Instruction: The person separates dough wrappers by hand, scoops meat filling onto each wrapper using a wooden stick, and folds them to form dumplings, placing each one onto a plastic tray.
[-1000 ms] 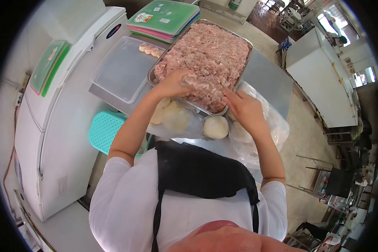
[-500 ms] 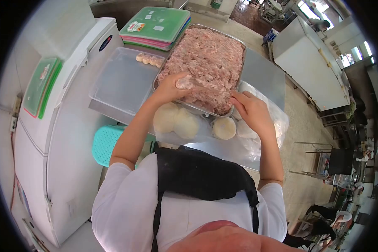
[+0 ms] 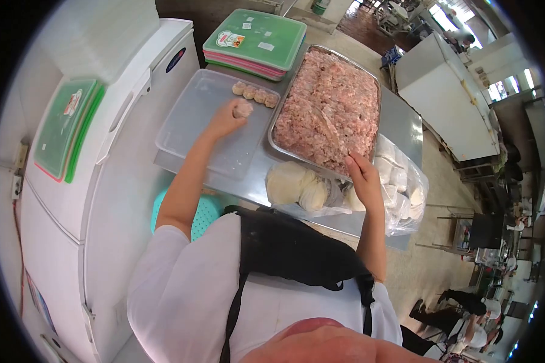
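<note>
In my left hand (image 3: 223, 121) is a dumpling (image 3: 243, 109) filled with meat, held over the clear plastic tray (image 3: 191, 130). A short row of similar dumplings (image 3: 255, 94) sits along that tray's far right edge. My right hand (image 3: 364, 178) is closed at the near corner of the metal pan (image 3: 277, 143), fingers pinched on a thin, flat, meat-smeared spatula (image 3: 329, 128) that rests across the ground meat (image 3: 345, 85). Stacks of round pale wrappers (image 3: 287, 183) lie on plastic in front of the pan.
A stack of lidded containers (image 3: 260, 39) stands behind the clear tray. To the right, a plastic bag (image 3: 406, 193) holds more wrapper packs. A white freezer (image 3: 133, 181) flanks the left, with green lids (image 3: 69, 130) on it. A turquoise stool (image 3: 204, 215) is below the table edge.
My left hand has moved from over the meat pan leftward to the clear tray, carrying the dumpling. My right hand stays by the pan's near corner. The camera view has shifted.
</note>
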A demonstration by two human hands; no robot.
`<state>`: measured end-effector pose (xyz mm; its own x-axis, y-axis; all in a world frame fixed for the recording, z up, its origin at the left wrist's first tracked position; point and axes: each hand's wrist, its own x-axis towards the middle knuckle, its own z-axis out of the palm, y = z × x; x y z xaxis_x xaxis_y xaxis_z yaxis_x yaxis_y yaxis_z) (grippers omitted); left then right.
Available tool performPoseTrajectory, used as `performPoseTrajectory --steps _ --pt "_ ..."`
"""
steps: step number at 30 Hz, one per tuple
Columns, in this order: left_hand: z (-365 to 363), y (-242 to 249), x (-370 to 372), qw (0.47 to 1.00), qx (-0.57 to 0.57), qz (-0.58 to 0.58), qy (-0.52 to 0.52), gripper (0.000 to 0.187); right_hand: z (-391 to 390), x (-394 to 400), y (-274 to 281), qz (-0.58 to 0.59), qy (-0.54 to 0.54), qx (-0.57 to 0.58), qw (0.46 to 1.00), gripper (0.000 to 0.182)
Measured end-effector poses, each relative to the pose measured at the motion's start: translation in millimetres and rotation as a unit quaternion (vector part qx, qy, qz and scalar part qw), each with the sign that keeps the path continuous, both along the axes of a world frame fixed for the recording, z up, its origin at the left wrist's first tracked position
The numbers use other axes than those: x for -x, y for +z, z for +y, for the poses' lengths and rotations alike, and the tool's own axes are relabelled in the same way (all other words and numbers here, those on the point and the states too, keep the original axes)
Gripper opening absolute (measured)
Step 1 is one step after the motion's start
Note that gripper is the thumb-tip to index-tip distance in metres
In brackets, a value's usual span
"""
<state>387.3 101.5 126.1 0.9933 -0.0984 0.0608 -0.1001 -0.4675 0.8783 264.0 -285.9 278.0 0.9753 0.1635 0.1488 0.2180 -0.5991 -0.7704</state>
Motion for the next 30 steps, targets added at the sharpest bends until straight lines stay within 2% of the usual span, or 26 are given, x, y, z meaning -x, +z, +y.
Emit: performPoseTrajectory --steps 1,4,7,10,13,16,19,22,25,28,30 --pt "14 -17 -10 0.999 -0.036 -0.022 0.02 0.061 0 4 -6 0.018 -0.016 -0.011 1.0 0.028" --pt "33 -14 -25 0.988 -0.113 -0.051 0.09 0.061 3 19 -16 0.062 -0.081 -0.043 0.994 0.026" --pt "39 -10 -44 0.975 -0.107 -0.117 0.156 0.066 8 32 -19 0.096 -0.123 -0.083 0.984 0.026" --pt "39 12 -58 0.97 -0.164 -0.031 0.176 0.078 11 41 -22 0.119 -0.145 -0.096 0.978 0.026" --pt "39 10 -72 0.97 -0.195 -0.048 0.139 0.086 22 48 -19 0.109 -0.181 -0.104 0.972 0.026" --pt "37 -2 -86 0.982 -0.166 -0.042 0.082 0.086 25 51 -14 0.125 -0.196 -0.121 0.965 0.025" --pt "38 -12 -93 0.989 -0.129 -0.023 0.066 0.085 23 50 -23 0.08 -0.178 -0.115 0.974 0.024" --pt "37 -5 -95 0.985 -0.15 -0.006 0.083 0.085 29 51 -20 0.076 -0.171 -0.109 0.976 0.024" --pt "34 -17 -94 0.977 -0.16 -0.11 0.085 0.084 24 50 -24 0.075 -0.158 -0.084 0.981 0.025" --pt "31 -21 -92 0.984 -0.128 -0.085 0.093 0.08 18 48 -26 0.086 -0.171 -0.076 0.979 0.024" --pt "33 -28 -88 0.972 -0.137 -0.142 0.126 0.078 14 46 -18 0.104 -0.155 -0.059 0.981 0.022"
